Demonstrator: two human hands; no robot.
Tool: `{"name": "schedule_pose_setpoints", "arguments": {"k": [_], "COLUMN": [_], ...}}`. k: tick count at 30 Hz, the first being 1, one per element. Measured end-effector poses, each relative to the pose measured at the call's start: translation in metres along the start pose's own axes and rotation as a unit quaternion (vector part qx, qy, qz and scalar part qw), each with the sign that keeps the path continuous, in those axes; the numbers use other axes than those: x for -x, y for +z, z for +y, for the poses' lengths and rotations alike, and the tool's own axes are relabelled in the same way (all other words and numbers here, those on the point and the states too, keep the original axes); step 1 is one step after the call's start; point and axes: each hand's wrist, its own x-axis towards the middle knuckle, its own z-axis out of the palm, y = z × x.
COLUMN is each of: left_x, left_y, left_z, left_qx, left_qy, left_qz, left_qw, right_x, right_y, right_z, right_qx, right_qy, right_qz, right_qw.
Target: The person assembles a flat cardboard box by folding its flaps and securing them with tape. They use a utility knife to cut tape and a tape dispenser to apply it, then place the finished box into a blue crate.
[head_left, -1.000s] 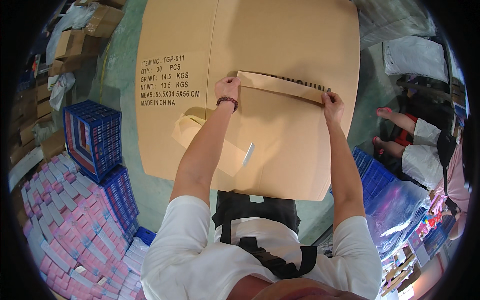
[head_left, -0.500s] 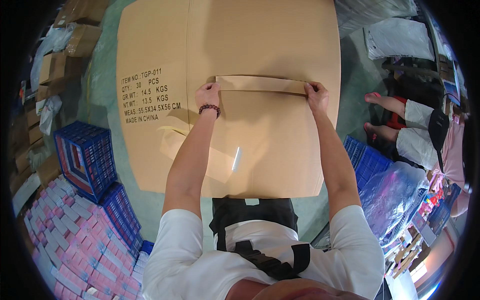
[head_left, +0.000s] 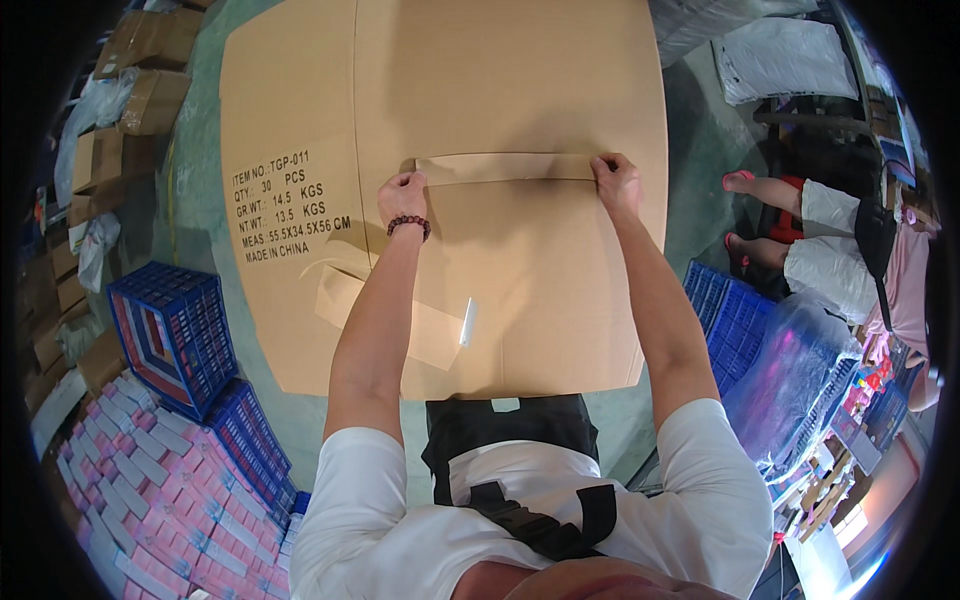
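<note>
A large flat brown cardboard sheet (head_left: 560, 300) with dark printing lies in front of me. Near its middle, a long narrow cardboard strip (head_left: 505, 168) stretches crosswise between my two hands. My left hand (head_left: 403, 197), with a beaded bracelet at the wrist, pinches the strip's left end. The right end is pinched by my right hand (head_left: 618, 183). Nearer to me, partly behind my left forearm, lies a loose cardboard piece (head_left: 435, 335). At its right end is a thin, shiny, pale strip (head_left: 467, 322); I cannot make out what it is.
Blue plastic crates (head_left: 175, 330) stand at left, beside many stacked pink and white small boxes (head_left: 190, 500). Cardboard cartons (head_left: 155, 100) line the far left. At right are another blue crate (head_left: 735, 330), a plastic-wrapped bundle (head_left: 795, 385), a white sack (head_left: 785, 60) and a seated person (head_left: 835, 240).
The view has shifted a little, so the sheet and both hands appear slightly further left. Both hands still pinch the strip's ends.
</note>
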Motion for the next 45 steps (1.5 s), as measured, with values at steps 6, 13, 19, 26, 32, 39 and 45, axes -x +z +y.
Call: {"name": "schedule_pose_setpoints", "arguments": {"k": [6, 13, 19, 26, 32, 39, 45], "left_x": [0.004, -0.01, -0.01, -0.005, -0.008, -0.012, -0.016], "left_y": [-0.001, -0.017, -0.122, -0.186, -0.196, -0.199, -0.195], "left_z": [0.006, 0.007, 0.001, -0.053, -0.065, -0.072, -0.069], "left_qx": [-0.032, -0.162, -0.478, -0.598, -0.586, -0.57, -0.567], "left_qy": [0.013, 0.031, 0.148, 0.157, 0.192, 0.192, 0.209], "left_qz": [0.02, -0.012, -0.125, -0.148, -0.161, -0.182, -0.188], "left_qw": [0.999, 0.986, 0.857, 0.772, 0.771, 0.778, 0.774], "right_x": [0.001, -0.02, 0.019, 0.073, 0.111, 0.174, 0.142], "right_y": [0.004, -0.007, 0.005, 0.087, 0.154, 0.237, 0.198], "right_z": [-0.001, 0.018, 0.037, -0.019, -0.097, -0.172, -0.152], "right_qx": [0.05, 0.027, 0.247, 0.321, 0.342, 0.276, 0.114], "right_qy": [-0.034, -0.01, -0.249, -0.211, -0.243, -0.403, -0.474], "right_qz": [0.019, 0.095, 0.111, 0.04, 0.018, -0.123, -0.146], "right_qw": [0.998, 0.995, 0.93, 0.923, 0.907, 0.864, 0.861]}}
